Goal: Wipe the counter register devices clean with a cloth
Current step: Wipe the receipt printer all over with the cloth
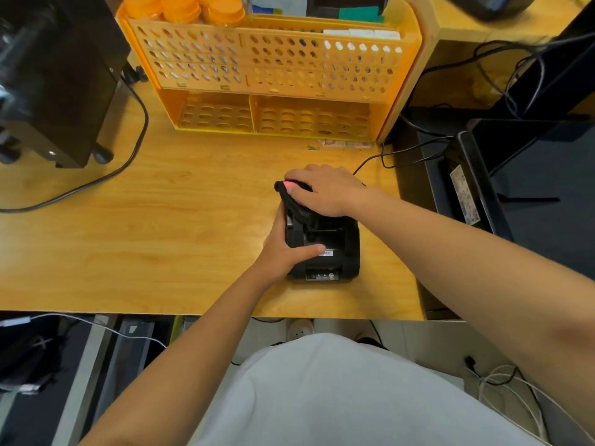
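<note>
While the left hand (pixel 283 249) grips the receipt printer (pixel 325 249) mid-worktop (pixel 161 220), right hand (pixel 325 191) fingers press a black cloth (pixel 297 204) on its far top; wiping underway; next, sweep nearer faces.

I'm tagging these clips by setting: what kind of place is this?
Probably a shop or cafe checkout counter: a small black receipt printer sits on the wooden counter, an orange perforated organiser stands behind it, and a black screen stand is at right.
</note>
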Tool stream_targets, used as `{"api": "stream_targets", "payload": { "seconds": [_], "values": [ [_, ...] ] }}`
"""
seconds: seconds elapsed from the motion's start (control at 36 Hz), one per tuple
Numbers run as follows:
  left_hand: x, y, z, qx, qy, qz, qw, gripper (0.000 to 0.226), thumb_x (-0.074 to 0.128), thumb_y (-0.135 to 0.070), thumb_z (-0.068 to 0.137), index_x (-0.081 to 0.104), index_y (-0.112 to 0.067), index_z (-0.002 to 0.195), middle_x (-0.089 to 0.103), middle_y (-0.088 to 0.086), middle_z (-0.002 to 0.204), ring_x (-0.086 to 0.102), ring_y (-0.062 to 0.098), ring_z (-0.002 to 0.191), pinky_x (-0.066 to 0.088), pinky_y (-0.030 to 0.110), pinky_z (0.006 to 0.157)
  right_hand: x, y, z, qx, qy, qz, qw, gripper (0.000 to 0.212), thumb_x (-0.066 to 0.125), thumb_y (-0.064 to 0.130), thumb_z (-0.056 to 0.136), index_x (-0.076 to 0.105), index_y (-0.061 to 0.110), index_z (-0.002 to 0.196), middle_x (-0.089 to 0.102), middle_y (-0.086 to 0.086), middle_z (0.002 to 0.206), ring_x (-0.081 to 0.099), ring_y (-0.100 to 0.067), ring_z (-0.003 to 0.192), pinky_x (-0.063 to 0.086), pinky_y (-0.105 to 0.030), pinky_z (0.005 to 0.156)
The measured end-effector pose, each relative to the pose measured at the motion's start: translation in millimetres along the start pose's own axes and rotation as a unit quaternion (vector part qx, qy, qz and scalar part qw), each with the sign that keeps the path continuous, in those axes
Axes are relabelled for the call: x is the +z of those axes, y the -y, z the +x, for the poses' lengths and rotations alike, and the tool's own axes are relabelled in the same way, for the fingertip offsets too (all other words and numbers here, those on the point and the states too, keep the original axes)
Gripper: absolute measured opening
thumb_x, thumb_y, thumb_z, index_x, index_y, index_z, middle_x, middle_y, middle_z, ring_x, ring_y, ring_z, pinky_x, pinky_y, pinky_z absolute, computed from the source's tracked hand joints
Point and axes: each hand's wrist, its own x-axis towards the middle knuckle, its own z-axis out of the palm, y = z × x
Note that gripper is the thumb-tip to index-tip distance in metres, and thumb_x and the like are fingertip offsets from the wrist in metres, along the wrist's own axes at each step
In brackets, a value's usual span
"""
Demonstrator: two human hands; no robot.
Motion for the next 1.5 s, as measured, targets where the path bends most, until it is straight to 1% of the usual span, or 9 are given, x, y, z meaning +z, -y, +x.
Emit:
{"api": "stream_targets", "payload": {
  "seconds": [0.11, 0.31, 0.61, 0.83, 1.0, 1.11, 1.25, 1.42, 1.5],
  "values": [
    [1, -1, 0, 0.002, 0.0, -0.003, 1.0, 0.107, 0.091, -0.06, 0.064, 0.02, -0.073, 0.143, 0.046, -0.038, 0.145, 0.048, -0.006, 0.135, 0.045, 0.031, 0.11, -2, 5, 2, 0.0, 0.005, 0.02, 1.0, 0.045, 0.03, 0.057, 0.102, 0.047, 0.036, 0.139, 0.057, -0.005, 0.125, 0.055, -0.028, 0.106, 0.044, -0.041, 0.081],
    [0, 4, 2, 0.013, 0.002, -0.016, 1.0, 0.108, 0.095, -0.046, 0.069, 0.027, -0.052, 0.154, 0.056, -0.02, 0.145, 0.057, 0.008, 0.133, 0.051, 0.045, 0.109, -2, 12, -7, -0.037, -0.009, 0.024, 0.999, 0.038, 0.039, 0.048, 0.102, 0.057, 0.032, 0.131, 0.055, -0.002, 0.13, 0.052, -0.027, 0.114, 0.046, -0.049, 0.095],
    [-2, 12, 6, -0.006, -0.013, -0.011, 1.0, 0.086, 0.091, -0.03, 0.067, 0.048, -0.031, 0.142, 0.067, -0.002, 0.131, 0.065, 0.022, 0.121, 0.052, 0.057, 0.102, 20, 13, -27, -0.122, -0.074, 0.007, 0.99, 0.026, 0.05, 0.04, 0.096, 0.072, 0.033, 0.11, 0.056, 0.011, 0.141, 0.024, -0.018, 0.151, 0.012, -0.048, 0.119],
    [-3, 7, 5, 0.044, 0.001, 0.02, 0.999, 0.106, 0.091, -0.029, 0.065, 0.034, -0.013, 0.152, 0.061, -0.003, 0.136, 0.063, 0.013, 0.122, 0.054, 0.035, 0.098, 31, 18, -45, -0.127, -0.078, 0.059, 0.987, 0.019, 0.055, 0.036, 0.094, 0.071, 0.038, 0.105, 0.055, 0.013, 0.145, 0.016, -0.014, 0.154, -0.005, -0.047, 0.124],
    [-4, 5, 4, 0.046, 0.017, 0.019, 0.999, 0.099, 0.087, -0.016, 0.075, 0.03, -0.012, 0.155, 0.056, -0.006, 0.141, 0.059, 0.006, 0.126, 0.049, 0.02, 0.098, 40, 27, -62, -0.108, -0.106, 0.057, 0.987, 0.024, 0.049, 0.038, 0.099, 0.066, 0.035, 0.115, 0.048, 0.013, 0.153, 0.011, -0.014, 0.156, -0.012, -0.041, 0.124],
    [-3, 5, 4, 0.033, 0.035, -0.001, 0.999, 0.106, 0.082, -0.003, 0.085, 0.01, -0.013, 0.164, 0.042, 0.006, 0.159, 0.049, 0.014, 0.141, 0.042, 0.038, 0.117, 59, 35, -85, -0.068, -0.167, 0.061, 0.982, 0.038, 0.041, 0.041, 0.104, 0.062, 0.032, 0.135, 0.038, 0.007, 0.162, 0.013, -0.016, 0.157, -0.002, -0.049, 0.126],
    [-10, 6, 3, 0.017, 0.074, 0.006, 0.997, 0.114, 0.075, 0.009, 0.086, -0.005, -0.016, 0.164, 0.043, 0.005, 0.157, 0.049, 0.011, 0.142, 0.039, 0.036, 0.12, 89, 46, -110, 0.011, -0.23, 0.063, 0.971, 0.051, 0.035, 0.044, 0.105, 0.046, 0.03, 0.153, 0.035, -0.001, 0.164, 0.017, -0.021, 0.157, 0.006, -0.053, 0.126],
    [-20, 7, 5, -0.004, 0.12, 0.006, 0.993, 0.119, 0.082, 0.011, 0.08, 0.011, -0.047, 0.157, 0.057, -0.022, 0.142, 0.058, 0.002, 0.131, 0.054, 0.021, 0.095, 100, 37, -127, 0.068, -0.234, 0.076, 0.967, 0.055, 0.034, 0.049, 0.105, 0.04, 0.029, 0.156, 0.029, 0.0, 0.167, 0.009, -0.019, 0.158, 0.004, -0.05, 0.126],
    [-20, 10, 3, -0.034, 0.105, -0.001, 0.994, 0.125, 0.085, 0.005, 0.079, 0.007, -0.048, 0.161, 0.056, -0.015, 0.145, 0.063, 0.007, 0.126, 0.058, 0.031, 0.093, 102, 31, -135, 0.076, -0.227, 0.07, 0.968, 0.055, 0.036, 0.048, 0.105, 0.043, 0.027, 0.155, 0.026, 0.0, 0.168, 0.006, -0.019, 0.158, 0.009, -0.052, 0.125]
  ]
}}
